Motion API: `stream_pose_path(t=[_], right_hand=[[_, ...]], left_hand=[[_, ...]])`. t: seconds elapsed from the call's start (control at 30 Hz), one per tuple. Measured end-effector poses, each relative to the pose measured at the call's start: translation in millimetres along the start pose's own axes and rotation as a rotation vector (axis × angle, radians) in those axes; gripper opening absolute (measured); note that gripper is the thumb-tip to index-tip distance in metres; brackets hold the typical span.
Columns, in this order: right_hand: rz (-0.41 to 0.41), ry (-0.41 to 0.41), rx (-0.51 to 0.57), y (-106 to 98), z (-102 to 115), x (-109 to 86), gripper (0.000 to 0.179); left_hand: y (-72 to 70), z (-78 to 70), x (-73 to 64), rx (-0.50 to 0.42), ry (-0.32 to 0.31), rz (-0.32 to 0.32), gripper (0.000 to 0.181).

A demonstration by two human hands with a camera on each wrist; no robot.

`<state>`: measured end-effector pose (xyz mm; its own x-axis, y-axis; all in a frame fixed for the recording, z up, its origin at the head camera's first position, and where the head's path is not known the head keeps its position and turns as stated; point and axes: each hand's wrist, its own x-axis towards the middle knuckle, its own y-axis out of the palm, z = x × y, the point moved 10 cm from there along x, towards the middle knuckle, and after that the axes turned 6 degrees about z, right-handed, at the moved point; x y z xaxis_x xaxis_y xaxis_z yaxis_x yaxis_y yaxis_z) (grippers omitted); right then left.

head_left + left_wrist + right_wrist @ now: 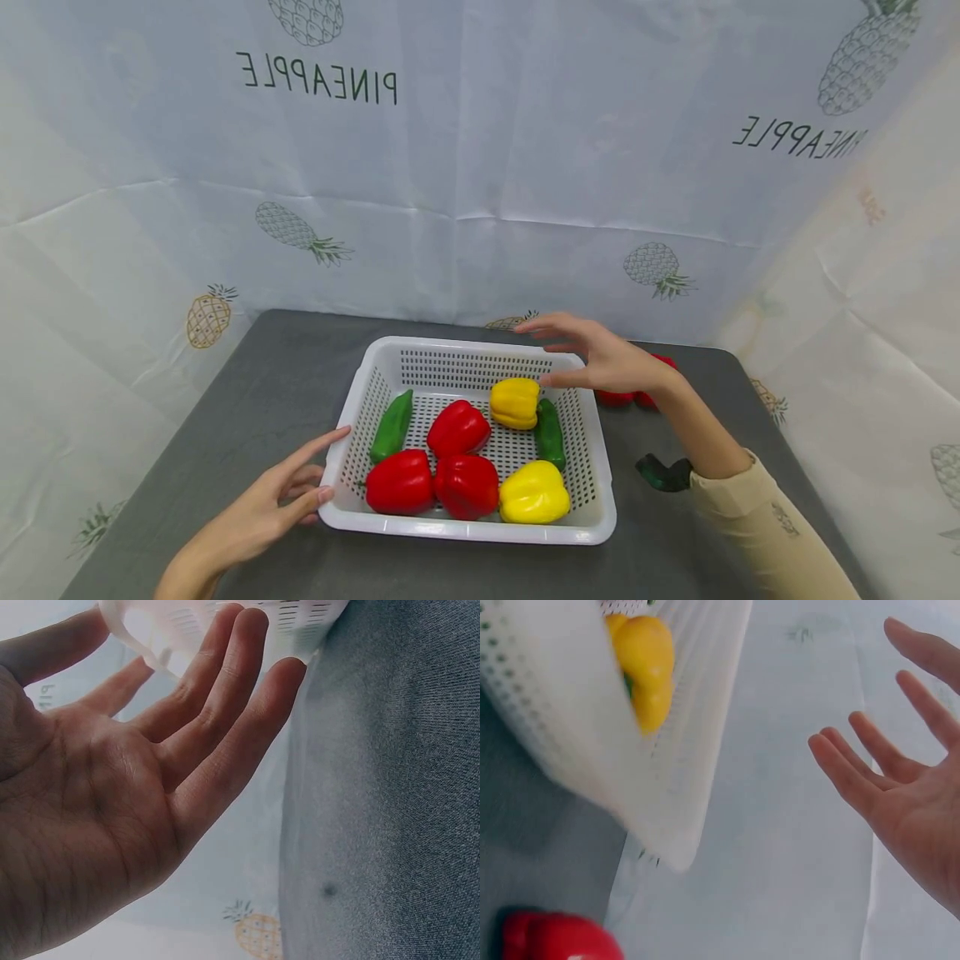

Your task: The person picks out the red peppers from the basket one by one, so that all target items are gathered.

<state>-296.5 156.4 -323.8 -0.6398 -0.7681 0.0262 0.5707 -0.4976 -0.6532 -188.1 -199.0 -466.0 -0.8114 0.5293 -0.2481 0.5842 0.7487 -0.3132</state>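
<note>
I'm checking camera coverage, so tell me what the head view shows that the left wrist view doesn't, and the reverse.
Only the head view: the right hand; three red bell peppers, two yellow bell peppers and two long green peppers inside the white perforated plastic basket; and a dark green object outside it.

Only the left wrist view: the palm of the left hand and a small dark spot on the grey table.

Both: the left hand, the basket, the table and the white pineapple-print sheet.
</note>
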Motion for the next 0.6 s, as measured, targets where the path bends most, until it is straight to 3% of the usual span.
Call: stream_pose_path(t=[0.4,0.6], right_hand=[[0.139,-0.001,-0.001,32,10,45.1,0.066],[0.223,-0.006,0.037,47,4,62.6,0.061]], left_hand=[[1.0,2.5,0.0,-0.001,-0.006,-0.006,0.080],[1.5,3.4,0.4,0.005,-0.012,-0.011,0.080]])
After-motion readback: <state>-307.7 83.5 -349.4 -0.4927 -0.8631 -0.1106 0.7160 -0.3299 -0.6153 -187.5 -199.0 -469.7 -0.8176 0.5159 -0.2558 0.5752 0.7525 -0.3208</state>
